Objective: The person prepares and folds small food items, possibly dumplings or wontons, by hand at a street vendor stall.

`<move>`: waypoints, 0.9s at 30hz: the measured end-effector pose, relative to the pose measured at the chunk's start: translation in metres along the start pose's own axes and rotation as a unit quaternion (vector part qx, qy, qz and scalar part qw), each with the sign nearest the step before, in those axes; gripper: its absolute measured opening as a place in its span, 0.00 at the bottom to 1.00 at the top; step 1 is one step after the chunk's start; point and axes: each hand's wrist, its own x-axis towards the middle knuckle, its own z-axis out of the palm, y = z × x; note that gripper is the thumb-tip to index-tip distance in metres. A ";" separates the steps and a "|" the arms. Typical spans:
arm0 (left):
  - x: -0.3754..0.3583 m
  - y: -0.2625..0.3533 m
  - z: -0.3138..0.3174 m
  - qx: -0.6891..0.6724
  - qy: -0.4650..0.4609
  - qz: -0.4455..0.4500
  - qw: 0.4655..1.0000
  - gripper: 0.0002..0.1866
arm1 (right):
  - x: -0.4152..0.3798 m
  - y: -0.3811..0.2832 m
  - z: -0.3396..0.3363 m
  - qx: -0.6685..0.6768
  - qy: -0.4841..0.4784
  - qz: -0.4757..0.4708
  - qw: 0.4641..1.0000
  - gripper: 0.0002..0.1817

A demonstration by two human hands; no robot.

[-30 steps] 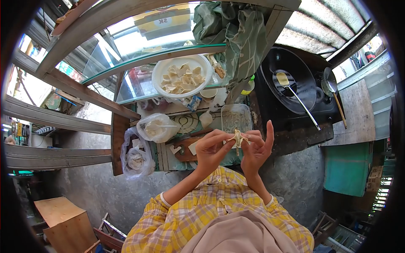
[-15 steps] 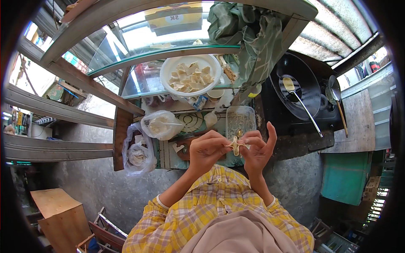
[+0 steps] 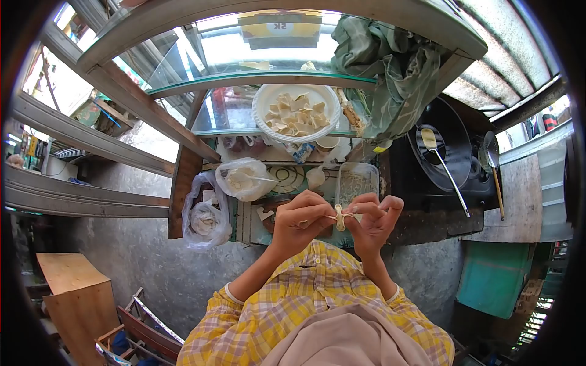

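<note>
A small pale dumpling [image 3: 340,218], its wrapper pinched into a folded shape, is held between both hands in front of my chest. My left hand [image 3: 300,221] grips one edge of the wrapper with thumb and fingertips. On the opposite edge my right hand [image 3: 371,226] pinches with thumb and index finger, the other fingers curled. Just beyond the hands lies a clear plastic tub [image 3: 360,177] with pale residue in it. Several folded dumplings [image 3: 296,113] are heaped on a white plate [image 3: 261,128] on the glass shelf.
Left of the hands are an open plastic bag [image 3: 245,180] with white contents and a second bag [image 3: 209,219]. To the right stands a black wok [image 3: 448,161] holding a spatula [image 3: 444,161]; a wooden-handled strainer [image 3: 490,152] lies beside it. A green cloth [image 3: 397,91] hangs over the shelf.
The view has shifted, so the shelf, plate and wok appear displaced. Both hands keep hold of the dumpling; the right index finger, raised before, is now bent lower.
</note>
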 end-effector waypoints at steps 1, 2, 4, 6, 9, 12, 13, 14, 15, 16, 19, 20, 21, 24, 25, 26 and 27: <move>0.000 0.000 -0.002 -0.001 0.003 -0.001 1.000 0.10 | 0.000 0.000 0.001 0.004 -0.003 0.007 1.000 0.28; 0.000 0.000 -0.003 -0.002 0.006 -0.001 1.000 0.10 | 0.001 0.001 0.003 0.011 -0.005 0.012 1.000 0.28; 0.000 -0.001 -0.007 -0.001 0.012 -0.009 1.000 0.10 | 0.002 0.003 0.006 0.025 -0.011 0.022 0.999 0.28; -0.002 -0.002 -0.011 0.003 0.017 -0.022 1.000 0.10 | 0.004 0.005 0.008 0.022 -0.025 0.026 0.999 0.28; -0.004 -0.001 -0.018 0.019 0.030 -0.078 0.996 0.10 | 0.008 0.015 0.013 0.028 -0.030 0.059 0.997 0.28; -0.004 -0.009 -0.019 -0.071 0.114 -0.152 0.979 0.11 | 0.022 0.026 0.022 0.082 -0.009 0.153 0.985 0.29; -0.002 -0.011 -0.022 -0.074 0.140 -0.153 0.975 0.11 | 0.031 0.031 0.026 0.107 0.000 0.192 0.976 0.29; 0.002 -0.012 -0.025 -0.077 0.165 -0.154 0.971 0.11 | 0.043 0.036 0.031 0.105 0.000 0.207 0.973 0.28; 0.005 -0.014 -0.029 -0.080 0.192 -0.154 0.966 0.11 | 0.057 0.042 0.035 0.086 -0.012 0.211 0.974 0.27; 0.007 -0.016 -0.035 -0.070 0.210 -0.172 0.960 0.10 | 0.072 0.051 0.038 0.068 -0.025 0.214 0.974 0.27; 0.001 -0.025 -0.052 -0.050 0.237 -0.179 0.954 0.08 | 0.111 0.090 0.048 0.013 -0.076 0.189 0.979 0.24; -0.001 -0.027 -0.055 -0.049 0.243 -0.181 0.952 0.07 | 0.123 0.107 0.050 -0.005 -0.096 0.176 0.980 0.23; -0.005 -0.029 -0.059 -0.047 0.250 -0.183 0.950 0.07 | 0.136 0.127 0.052 -0.036 -0.107 0.156 0.981 0.22; -0.016 -0.034 -0.067 -0.052 0.266 -0.190 0.944 0.06 | 0.174 0.178 0.058 -0.135 -0.127 0.095 0.978 0.20; -0.019 -0.035 -0.069 -0.055 0.272 -0.192 0.941 0.06 | 0.187 0.190 0.060 -0.172 -0.126 0.074 0.974 0.19; -0.022 -0.036 -0.070 -0.053 0.275 -0.194 0.940 0.06 | 0.198 0.200 0.062 -0.208 -0.125 0.052 0.969 0.19; -0.026 -0.037 -0.072 -0.051 0.279 -0.196 0.939 0.06 | 0.209 0.214 0.060 -0.267 -0.134 -0.024 0.954 0.18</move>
